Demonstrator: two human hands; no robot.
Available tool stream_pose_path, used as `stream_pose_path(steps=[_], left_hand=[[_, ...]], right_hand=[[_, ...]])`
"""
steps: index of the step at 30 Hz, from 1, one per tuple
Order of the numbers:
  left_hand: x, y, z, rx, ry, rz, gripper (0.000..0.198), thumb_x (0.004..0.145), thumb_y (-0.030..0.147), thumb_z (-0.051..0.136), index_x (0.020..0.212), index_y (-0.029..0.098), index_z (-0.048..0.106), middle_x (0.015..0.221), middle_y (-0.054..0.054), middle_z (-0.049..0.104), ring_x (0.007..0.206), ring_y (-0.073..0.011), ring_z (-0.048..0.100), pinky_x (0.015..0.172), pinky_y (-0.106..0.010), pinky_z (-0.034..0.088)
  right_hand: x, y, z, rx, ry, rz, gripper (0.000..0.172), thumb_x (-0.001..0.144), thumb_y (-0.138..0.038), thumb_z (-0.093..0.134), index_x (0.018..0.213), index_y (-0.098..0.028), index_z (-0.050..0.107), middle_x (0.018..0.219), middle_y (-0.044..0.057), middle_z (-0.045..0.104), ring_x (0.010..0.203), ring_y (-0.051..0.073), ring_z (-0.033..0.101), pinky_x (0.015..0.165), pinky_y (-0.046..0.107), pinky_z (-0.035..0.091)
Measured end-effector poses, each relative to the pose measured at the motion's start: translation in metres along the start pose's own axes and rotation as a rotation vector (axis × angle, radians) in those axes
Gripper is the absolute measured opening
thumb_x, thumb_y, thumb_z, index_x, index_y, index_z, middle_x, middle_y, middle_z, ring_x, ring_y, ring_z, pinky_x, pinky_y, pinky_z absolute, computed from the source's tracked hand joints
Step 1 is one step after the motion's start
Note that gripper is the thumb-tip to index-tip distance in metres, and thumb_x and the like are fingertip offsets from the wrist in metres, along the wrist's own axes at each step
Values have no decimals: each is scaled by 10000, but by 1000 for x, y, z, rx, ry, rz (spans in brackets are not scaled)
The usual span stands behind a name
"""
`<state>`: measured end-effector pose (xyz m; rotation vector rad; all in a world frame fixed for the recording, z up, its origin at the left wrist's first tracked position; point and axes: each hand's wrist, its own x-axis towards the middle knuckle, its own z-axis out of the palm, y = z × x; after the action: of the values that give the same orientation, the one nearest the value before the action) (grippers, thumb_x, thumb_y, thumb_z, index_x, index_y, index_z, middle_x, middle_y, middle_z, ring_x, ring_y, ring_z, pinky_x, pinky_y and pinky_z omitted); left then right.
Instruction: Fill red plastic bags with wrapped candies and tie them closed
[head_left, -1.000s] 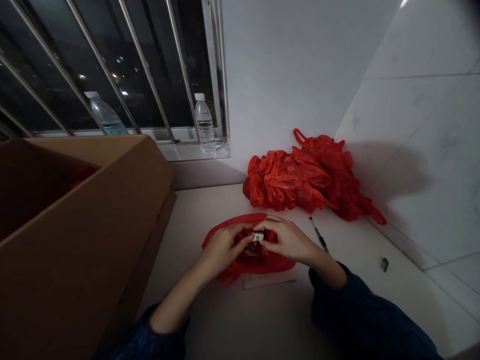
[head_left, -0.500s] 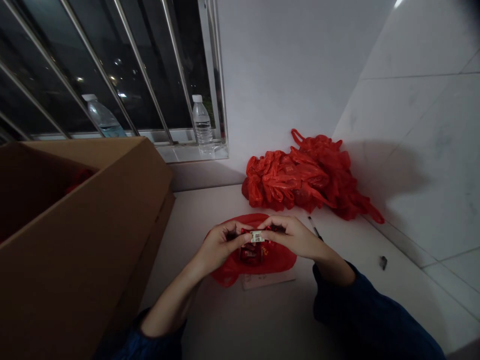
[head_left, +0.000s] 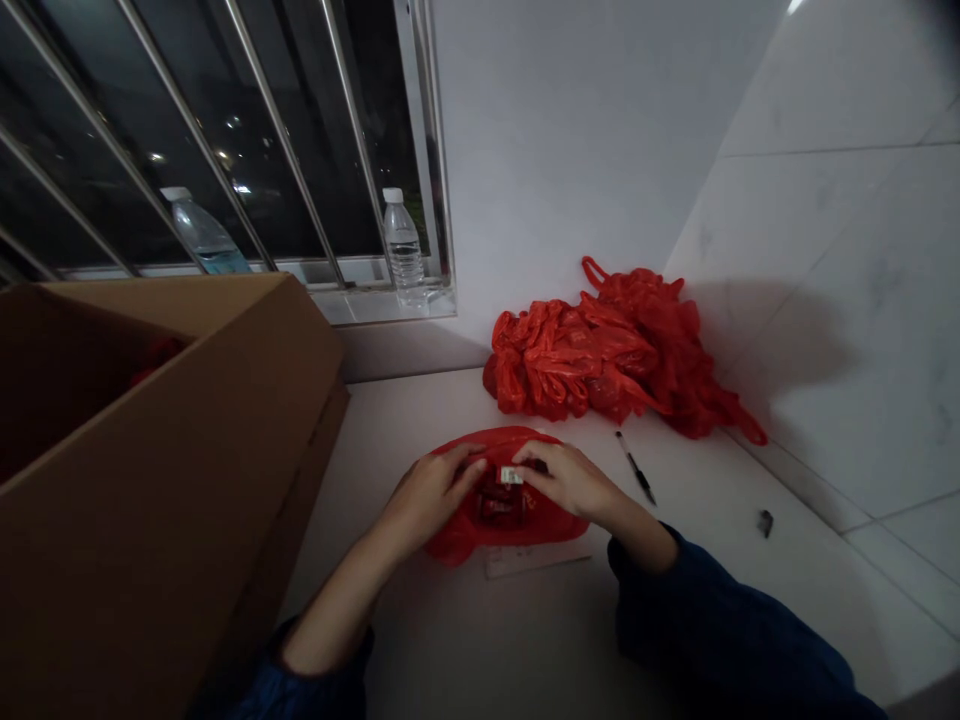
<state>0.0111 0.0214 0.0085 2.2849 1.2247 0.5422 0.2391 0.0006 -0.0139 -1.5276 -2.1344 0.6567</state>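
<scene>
Red bag (head_left: 555,522): on tabletop (head_left: 465,640), 3 o'clock of cardboard box (head_left: 150,450). We log left hand (head_left: 431,495), grip closed on its rim; right hand (head_left: 566,480), grip pinching white tag (head_left: 512,475); pen (head_left: 636,467) at 3 o'clock.

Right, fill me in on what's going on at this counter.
A person in dark blue sleeves works with bare hands on a flat red plastic bag lying on the white counter. The right hand pinches a small white tag on top of it; the left hand rests on the bag beside the tag. Behind lie a heap of crumpled red plastic bags and a black pen. An open brown cardboard box stands to the left.
</scene>
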Motion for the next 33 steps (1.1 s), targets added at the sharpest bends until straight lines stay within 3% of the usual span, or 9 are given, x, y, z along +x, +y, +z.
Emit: stream_pose_path(steps=[3,7,13,17,22,27,30,33], left_hand=[[-2,0,-1,122,-59,-7,303,974,374,424,1086,240,671,990,-35,742,868,-205,685,744,-283,475],[-4,0,6,288,-183,2,184,910,273,523,904,231,701,877,-33,741,826,-219,687,689,-282,460],[0,-3,30,413,-230,-7,212,869,184,556,1037,211,682,1065,-97,708,1017,-292,665,782,-351,495],[1,-7,41,445,-218,-11,247,847,211,597,1089,169,623,1143,-136,659,1014,-306,658,789,-372,509],[0,-10,47,468,-214,-10,356,829,233,625,1175,177,562,1138,-131,666,1007,-309,657,790,-376,511],[1,-8,33,483,-184,14,275,830,263,635,1089,175,602,1145,-122,646,985,-309,649,772,-370,497],[-1,2,15,393,-94,63,215,844,293,637,1041,215,602,1102,-62,645,912,-242,650,736,-318,470],[-5,16,3,207,7,92,196,855,348,641,998,228,582,994,-11,660,834,-183,631,699,-271,434]], right_hand=[[5,-2,5,-115,85,71,242,957,-225,470,1141,-192,624,1117,69,702,977,197,653,832,296,441],[5,-2,5,-221,0,41,234,944,-182,463,1054,-210,667,1056,51,720,969,199,660,813,288,436],[2,0,15,-255,-242,-56,191,889,-181,549,965,-257,707,987,1,744,943,204,678,753,281,447],[1,-1,24,-295,-236,-51,187,877,-221,591,1045,-242,670,1060,38,718,994,228,663,768,295,466],[2,-5,33,-343,-213,-1,345,849,-262,639,1174,-167,571,1121,123,677,997,266,657,766,333,494],[0,-4,21,-307,-154,21,483,816,-252,686,1260,-171,514,1235,138,623,1079,285,624,844,364,488],[-7,-6,-2,-93,-83,-65,484,824,-282,693,1270,-210,519,1219,90,636,1058,253,622,867,352,480],[-16,-12,-24,183,-4,-172,425,861,-301,659,1261,-234,534,1060,35,676,935,196,634,822,318,490]])
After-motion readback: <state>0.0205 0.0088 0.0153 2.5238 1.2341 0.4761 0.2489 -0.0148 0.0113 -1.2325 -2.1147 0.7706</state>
